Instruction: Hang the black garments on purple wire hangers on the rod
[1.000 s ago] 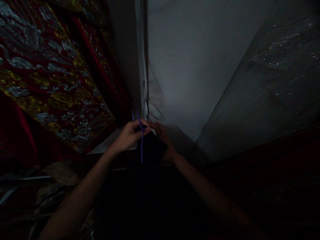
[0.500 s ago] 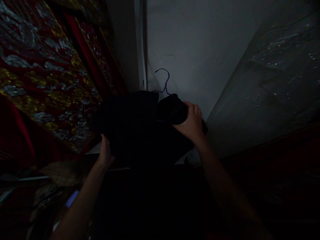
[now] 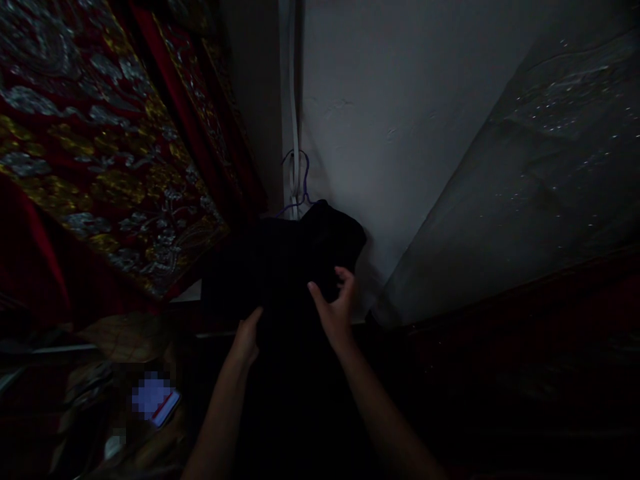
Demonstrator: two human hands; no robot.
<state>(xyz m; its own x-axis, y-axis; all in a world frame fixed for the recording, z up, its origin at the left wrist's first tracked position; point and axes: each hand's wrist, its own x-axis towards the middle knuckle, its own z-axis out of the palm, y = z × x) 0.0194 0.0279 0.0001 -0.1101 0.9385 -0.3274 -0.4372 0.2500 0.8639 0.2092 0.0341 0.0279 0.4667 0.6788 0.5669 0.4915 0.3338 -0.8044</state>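
Observation:
A black garment (image 3: pixel 333 233) hangs on a thin purple wire hanger (image 3: pixel 307 175) against the wall, and its folds are lost in the dark. My left hand (image 3: pixel 247 339) is closed at the garment's lower left, thumb pointing up, with its other fingers mostly hidden; it appears to grip the cloth. In front of the garment's right part is my right hand (image 3: pixel 338 308). Its thumb and fingers are spread apart, close to the fabric.
Red cloth with gold and silver embroidery (image 3: pixel 125 180) hangs at the left. A pale cord (image 3: pixel 294 87) runs down the wall by the hanger hook. Glittery, sheer-looking material (image 3: pixel 550 153) covers the right side. A lit phone (image 3: pixel 163 407) lies among clutter at lower left.
The hanger and garment have shifted left, the hook now at the pale cord. My right hand has left the garment's upper right and moved down and left; my left hand has moved right and down.

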